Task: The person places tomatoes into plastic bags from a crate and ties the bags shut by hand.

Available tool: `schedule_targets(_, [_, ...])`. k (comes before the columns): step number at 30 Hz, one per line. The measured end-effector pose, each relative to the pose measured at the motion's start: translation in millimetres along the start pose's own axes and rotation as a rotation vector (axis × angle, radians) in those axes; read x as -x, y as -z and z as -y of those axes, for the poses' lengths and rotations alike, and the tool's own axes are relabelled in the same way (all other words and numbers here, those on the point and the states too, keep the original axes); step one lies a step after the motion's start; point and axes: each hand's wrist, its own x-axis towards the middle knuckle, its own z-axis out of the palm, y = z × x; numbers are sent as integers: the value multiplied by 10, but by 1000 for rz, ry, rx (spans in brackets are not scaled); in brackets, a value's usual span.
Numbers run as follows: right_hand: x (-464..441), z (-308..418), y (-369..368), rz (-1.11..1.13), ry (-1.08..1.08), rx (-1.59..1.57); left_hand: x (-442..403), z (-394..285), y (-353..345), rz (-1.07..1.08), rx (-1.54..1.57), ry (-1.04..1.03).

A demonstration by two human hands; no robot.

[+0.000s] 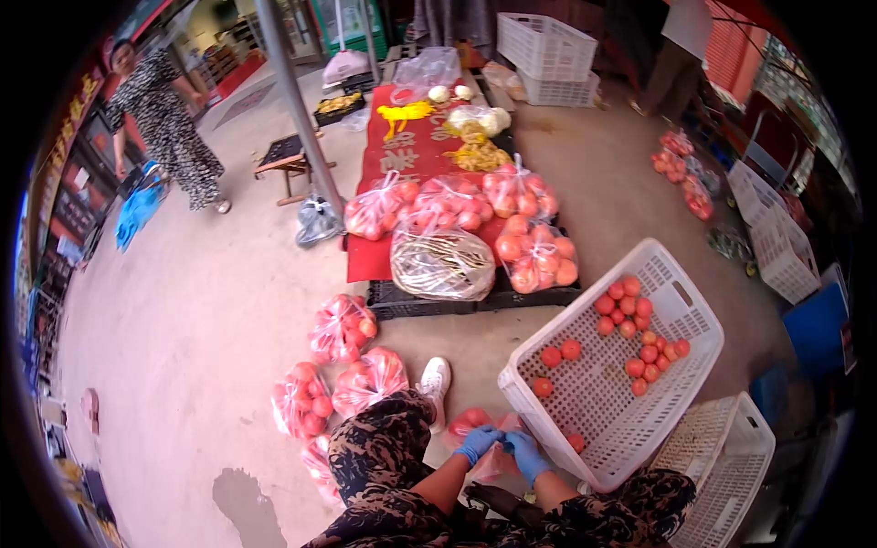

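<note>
Low in front of my body, my left hand [479, 444] and my right hand [526, 456], both in blue gloves, are close together. Their fingers are closed on the gathered top of a thin plastic bag [498, 466]. Red tomatoes [470, 421] show through the plastic beside my left hand; part of the bag is hidden by my hands. Just right of my hands stands a tilted white plastic crate [521, 388] with loose tomatoes [650, 358] scattered inside. Filled tomato bags [370, 379] sit on the ground left of my leg.
Ahead, a low stand with a red cloth [370, 256] bears bagged tomatoes [448, 201] and a bag of long thin stalks [443, 265]. A second white crate [749, 457] stands at right. A metal pole [297, 100] rises left of the stand. A person [169, 128] is at upper left, another [676, 55] at upper right.
</note>
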Motion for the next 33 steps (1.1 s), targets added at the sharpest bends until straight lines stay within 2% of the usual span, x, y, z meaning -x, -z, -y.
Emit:
schedule_targets(1, [-1,-142,41,-24,-26,-124,-46,173,-88,42,-70,58])
schedule_targets(2, [-10,-203,88,6,-35,31,-95,359,-151,81,-136,119])
schedule_targets(4, [-80,-230,41,72,-28,343,-59,363,-135,231,-589,-93])
schedule_targets(6, [-117,-259,-117,156,121,838,17,241,-188,98,-30,459])
schedule_targets(7, [32,-138,-162,178,191,1087,26,216,-224,80,128,571])
schedule_targets(8, [191,-71,-222,207,238,1076,4,231,-220,75,404,575])
schedule_targets(9, [287,49,-295,295,174,1198,42,242,-307,82,691,586])
schedule_targets(10, [297,7,-283,375,180,1202,-383,1250,-484,97,492,433])
schedule_targets(11, [370,5,-269,384,315,1182,-394,1395,-669,6,489,470])
schedule_targets(12, [552,263,-331,499,117,1177,-444,1380,-664,-78,487,522])
schedule_targets(13, [749,356,-346,445,377,1070,128,137,-369,-144,370,473])
schedule_targets(14, [945,587,-425,449,281,1097,111,158,-418,-202,479,393])
schedule_targets(16, [971,303,-101,371,372,880,102,108,-390,-204,248,339])
schedule_targets(19, [1240,523,220,211,251,1005,378,-396,-282,-166,-12,375])
schedule_targets(22, [1391,608,711,109,187,884,657,-724,-228,-160,-191,264])
schedule_targets(26, [1640,696,1209,-91,178,681,926,-989,-100,-266,-95,107])
schedule_targets(28, [1872,850,1210,-158,110,531,1322,-1470,129,-303,43,-1])
schedule_targets(31, [1932,828,1243,-176,59,443,1936,-2179,440,-250,449,-226])
schedule_targets(33, [1946,824,1265,-164,50,442,2491,-2692,658,-194,689,-446])
